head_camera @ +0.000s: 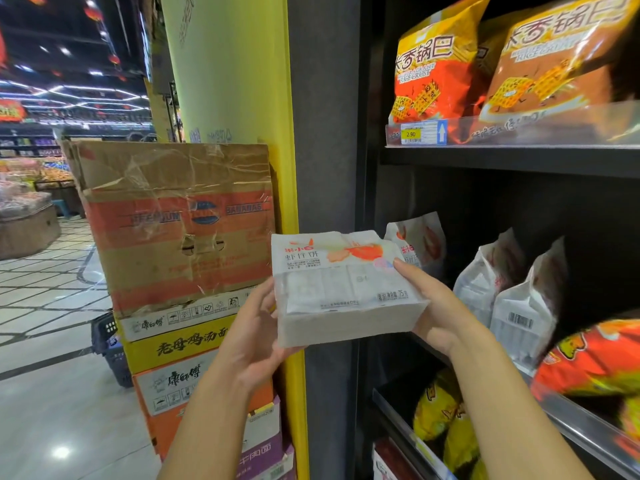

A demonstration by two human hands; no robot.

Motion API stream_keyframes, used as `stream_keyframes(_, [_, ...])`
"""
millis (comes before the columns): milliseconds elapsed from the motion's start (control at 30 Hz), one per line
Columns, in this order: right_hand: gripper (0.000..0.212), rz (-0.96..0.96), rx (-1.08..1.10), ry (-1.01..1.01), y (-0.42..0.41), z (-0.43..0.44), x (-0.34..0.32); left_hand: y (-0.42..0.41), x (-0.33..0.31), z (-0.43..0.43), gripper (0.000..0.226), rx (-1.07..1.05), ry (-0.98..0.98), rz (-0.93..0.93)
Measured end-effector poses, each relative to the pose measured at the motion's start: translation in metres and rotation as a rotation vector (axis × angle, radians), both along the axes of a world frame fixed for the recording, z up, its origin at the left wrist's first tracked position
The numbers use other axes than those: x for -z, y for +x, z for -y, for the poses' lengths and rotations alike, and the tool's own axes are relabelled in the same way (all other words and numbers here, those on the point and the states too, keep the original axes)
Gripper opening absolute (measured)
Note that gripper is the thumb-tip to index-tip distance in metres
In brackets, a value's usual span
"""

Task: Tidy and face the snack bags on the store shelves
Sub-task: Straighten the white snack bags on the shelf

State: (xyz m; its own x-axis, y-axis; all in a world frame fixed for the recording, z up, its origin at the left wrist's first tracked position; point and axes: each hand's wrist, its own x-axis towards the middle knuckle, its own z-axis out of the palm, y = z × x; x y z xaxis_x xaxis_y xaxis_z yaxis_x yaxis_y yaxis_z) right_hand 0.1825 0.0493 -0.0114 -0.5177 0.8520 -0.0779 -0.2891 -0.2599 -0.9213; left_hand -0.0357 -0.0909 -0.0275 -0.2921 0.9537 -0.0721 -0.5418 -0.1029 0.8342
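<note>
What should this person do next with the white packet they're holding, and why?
Probably move the white snack packet, gripped by the left hand and right hand, onto the dark middle shelf beside the matching white bags; it is held outside the shelf.

Both hands hold a white snack bag (346, 289) in front of the shelf (502, 161): left hand (256, 336) under its left end, right hand (431, 306) gripping right end w/ thumb on top. Similar white bags (512, 292) on mid shelf, orange rice-crust bags (433, 64) above. Stacked cartons (180, 230) at left.

The top shelf (519, 161) carries orange rice-crust bags (433, 71); the shelf below (588, 429) carries white bags (519, 306).
</note>
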Motion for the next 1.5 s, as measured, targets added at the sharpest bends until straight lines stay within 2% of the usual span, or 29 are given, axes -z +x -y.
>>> stream_keyframes(100, [0.032,0.034,0.017,0.007,0.000,-0.002,-0.005,-0.010,-0.003,-0.003,0.066,0.001,-0.066,-0.129])
stream_keyframes(133, [0.030,0.044,0.025,0.020,0.000,-0.002,-0.006,-0.010,-0.005,-0.003,0.067,0.000,-0.075,-0.171])
stream_keyframes(367, [0.036,0.146,0.024,0.166,0.002,-0.005,-0.009,-0.002,-0.010,-0.009,0.036,-0.009,-0.112,-0.306])
stream_keyframes(567, [0.029,0.289,0.017,0.373,0.014,-0.005,-0.015,0.005,-0.002,-0.017,0.034,-0.089,0.008,-0.364])
stream_keyframes(700, [0.028,0.512,0.226,0.700,0.030,-0.014,-0.029,0.011,0.000,-0.026,0.046,-0.174,0.092,-0.397])
stream_keyframes(767, [0.035,0.659,0.353,0.896,0.044,-0.020,-0.039,0.015,0.000,-0.031,0.051,-0.202,0.121,-0.443])
stream_keyframes(867, [0.047,1.018,0.497,1.172,0.067,-0.032,-0.053,0.022,0.001,-0.041,0.058,-0.242,0.154,-0.514])
stream_keyframes(933, [0.056,1.279,0.515,1.266,0.081,-0.039,-0.058,0.029,0.003,-0.049,0.063,-0.267,0.179,-0.552])
stream_keyframes(1000, [0.066,1.448,0.475,1.213,0.092,-0.047,-0.056,0.037,0.005,-0.058,0.068,-0.281,0.202,-0.579])
stream_keyframes(1100, [0.073,1.534,0.392,1.122,0.107,-0.057,-0.043,0.050,0.009,-0.075,0.071,-0.278,0.234,-0.598])
stream_keyframes(1500, [0.051,1.498,0.560,1.121,0.135,-0.056,-0.011,0.101,0.019,-0.136,0.076,-0.375,0.229,-0.890])
